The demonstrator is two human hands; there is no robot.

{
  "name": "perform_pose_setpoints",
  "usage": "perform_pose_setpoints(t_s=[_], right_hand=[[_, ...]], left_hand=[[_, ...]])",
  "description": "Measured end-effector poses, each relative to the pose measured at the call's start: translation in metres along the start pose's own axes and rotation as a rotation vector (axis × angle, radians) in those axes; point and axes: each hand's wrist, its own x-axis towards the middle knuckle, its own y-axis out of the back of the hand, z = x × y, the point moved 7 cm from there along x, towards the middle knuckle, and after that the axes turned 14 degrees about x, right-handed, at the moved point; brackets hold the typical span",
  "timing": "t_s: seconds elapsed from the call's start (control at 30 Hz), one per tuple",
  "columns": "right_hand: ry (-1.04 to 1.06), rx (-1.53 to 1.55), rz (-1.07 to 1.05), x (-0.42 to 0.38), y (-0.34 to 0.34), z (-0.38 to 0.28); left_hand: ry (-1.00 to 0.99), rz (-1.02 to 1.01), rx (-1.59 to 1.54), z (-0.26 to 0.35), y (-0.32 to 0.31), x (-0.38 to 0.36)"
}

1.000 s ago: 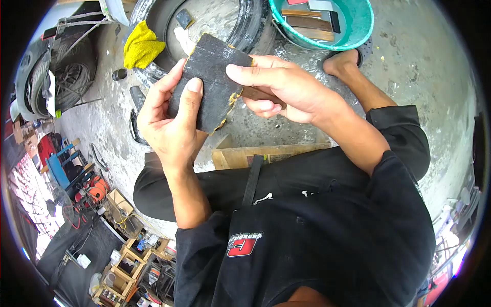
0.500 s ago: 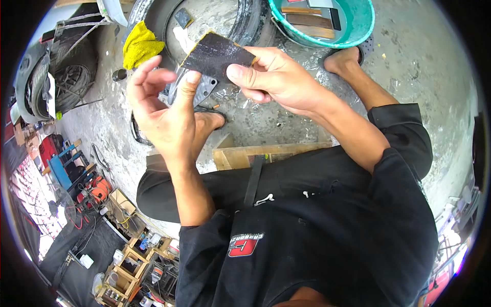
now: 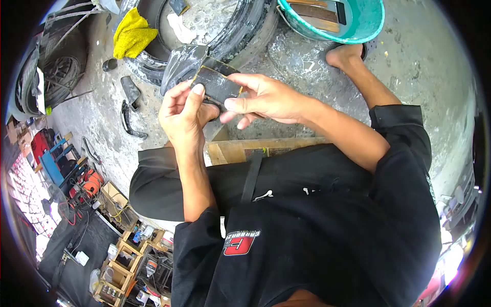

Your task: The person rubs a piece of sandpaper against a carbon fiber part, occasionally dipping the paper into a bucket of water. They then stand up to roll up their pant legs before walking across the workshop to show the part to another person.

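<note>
**Both hands on folded sandpaper, above the floor**

Concrete floor (image 3: 419, 56), grey, mottled and stained, fills the background. Far left lies a worn tyre (image 3: 240, 30) with a yellow rag (image 3: 130, 35) draped on its rim. A teal basin (image 3: 365, 23) sits at far centre-right, with flat brown and dark strips inside. Nearer me, a wooden block (image 3: 230, 151) lies across in front of the black-clad legs.

I see the left hand (image 3: 184, 115) closed on the near-left edge of the sandpaper (image 3: 217, 84), thumb on top, fingers curled under. The right hand (image 3: 266, 97) pinches the right edge, index finger stretched across. The sheet is held in the air between the two hands, just in front of a grey curved plastic panel (image 3: 181, 61) that leans near the tyre.

The sheet is dark, gritty and matte with a tan backing edge; it looks folded, though the fisheye blur leaves that unsure.

Risks as I judge them:
- Frayed tan edge could tear if the hands pull apart.
- Grit may abrade the fingertips if the sheet slides in the pinch.
- A loose hold would drop it on the dirty floor by the bare foot (image 3: 345, 56).
</note>
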Motion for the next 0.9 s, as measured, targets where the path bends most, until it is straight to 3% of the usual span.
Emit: perform_pose_setpoints(t_s=[0.03,0.1,0.17,0.23,0.3,0.37,0.4,0.43,0.47,0.53,0.6,0.63,0.67,0.7,0.77,0.8,0.83,0.87,0.9], right_hand=[[-0.086,0.094,-0.053,0.000,-0.005,0.005],[0.020,-0.023,-0.071,0.005,-0.003,-0.002],[0.162,-0.350,-0.025,0.006,-0.001,-0.016],[0.199,-0.341,0.065,0.007,0.008,-0.018],[0.378,-0.688,0.127,0.009,0.020,-0.047],[0.740,-1.195,0.291,-0.016,0.022,-0.117],[0.760,-1.266,0.432,-0.027,0.030,-0.151],[1.145,-1.504,0.292,-0.030,0.046,-0.192],[0.919,-1.609,0.532,-0.039,0.021,-0.208],[0.286,-1.866,0.607,-0.024,0.109,-0.247],[-0.007,-1.965,0.402,-0.002,0.199,-0.242],[-0.170,-1.804,0.460,0.001,0.267,-0.231],[-0.398,-1.786,0.470,0.005,0.269,-0.214],[-0.492,-1.836,0.512,0.004,0.278,-0.199],[-0.453,-2.229,0.339,0.011,0.286,-0.180],[-0.467,-2.235,0.335,0.012,0.294,-0.176],[-0.351,-2.123,0.295,0.015,0.297,-0.172],[-0.241,-2.006,0.256,0.016,0.295,-0.170],[-0.257,-2.010,0.255,0.014,0.295,-0.170]], left_hand=[[0.013,0.001,-0.065,-0.003,0.002,0.000],[0.015,-0.012,-0.048,-0.021,0.004,0.005],[0.020,-0.023,-0.030,-0.033,0.002,0.009],[0.086,-0.063,-0.073,-0.045,-0.009,0.009],[0.127,-0.047,-0.046,-0.055,-0.010,0.006],[0.225,0.255,-0.165,-0.081,0.019,-0.002],[0.390,0.312,-0.174,-0.099,0.032,-0.008],[0.552,0.296,-0.177,-0.123,0.043,-0.005],[0.624,0.333,-0.240,-0.135,0.042,-0.002],[0.698,0.381,-0.323,-0.153,0.037,0.010],[0.653,0.302,-0.447,-0.165,0.026,0.036],[0.559,0.265,-0.439,-0.172,0.024,0.051],[0.508,0.301,-0.465,-0.179,0.026,0.059],[0.463,0.337,-0.487,-0.178,0.028,0.063],[0.349,0.308,-0.535,-0.168,0.033,0.063],[0.259,0.222,-0.529,-0.150,0.032,0.057],[0.253,0.163,-0.547,-0.140,0.030,0.053],[0.280,0.172,-0.549,-0.127,0.028,0.046],[0.305,0.180,-0.551,-0.120,0.026,0.041]])
